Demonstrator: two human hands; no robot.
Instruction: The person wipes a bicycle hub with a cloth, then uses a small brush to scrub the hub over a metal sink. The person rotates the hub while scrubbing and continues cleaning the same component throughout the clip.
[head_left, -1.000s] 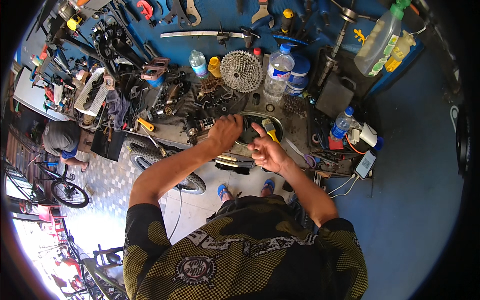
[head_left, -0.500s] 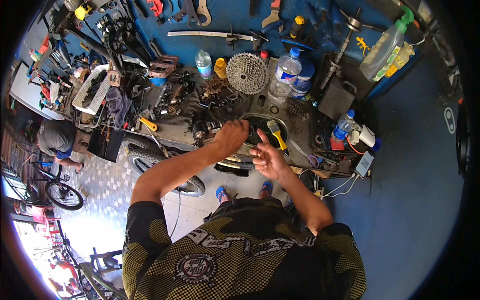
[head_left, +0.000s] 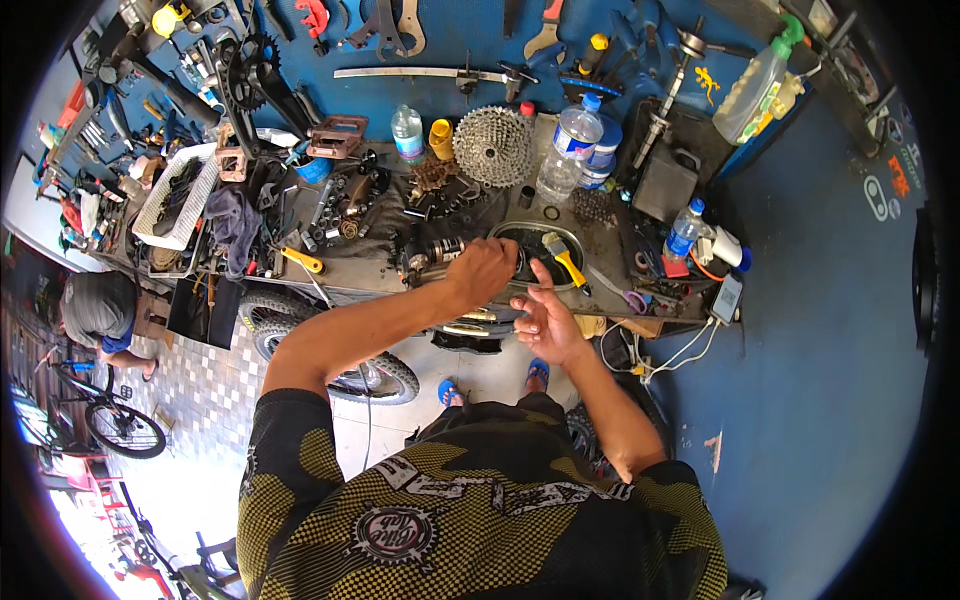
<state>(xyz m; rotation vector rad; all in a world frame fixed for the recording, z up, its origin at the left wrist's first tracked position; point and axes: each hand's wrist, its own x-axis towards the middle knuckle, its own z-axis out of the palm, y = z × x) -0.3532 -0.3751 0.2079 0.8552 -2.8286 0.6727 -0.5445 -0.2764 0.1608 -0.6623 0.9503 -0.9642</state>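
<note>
My left hand [head_left: 483,272] is closed, its fingers curled at the near edge of an oval metal basin [head_left: 584,256]. Whatever its fingertips pinch is too small to make out. Close by on the right, my right hand [head_left: 550,325] has its index finger stretched up toward the basin and its other fingers loosely bent; nothing shows in it. A brush with a yellow handle [head_left: 568,265] leans in the basin, whose dark contents are partly covered by my hands. Against my left hand's knuckles lies a dark cylindrical bike part [head_left: 432,256] on the bench edge.
Scissors [head_left: 628,297] lie right of the basin. Behind stand a large cassette [head_left: 493,147], a water bottle [head_left: 570,150] and a yellow cup [head_left: 441,138]. A yellow-handled tool [head_left: 302,260] and a white basket [head_left: 178,210] lie left. Below are bike wheels [head_left: 385,380]. Another person [head_left: 100,310] is far left.
Both hands have shifted slightly to the right in the picture, keeping nearly the same pose. The whole view has turned a little.
</note>
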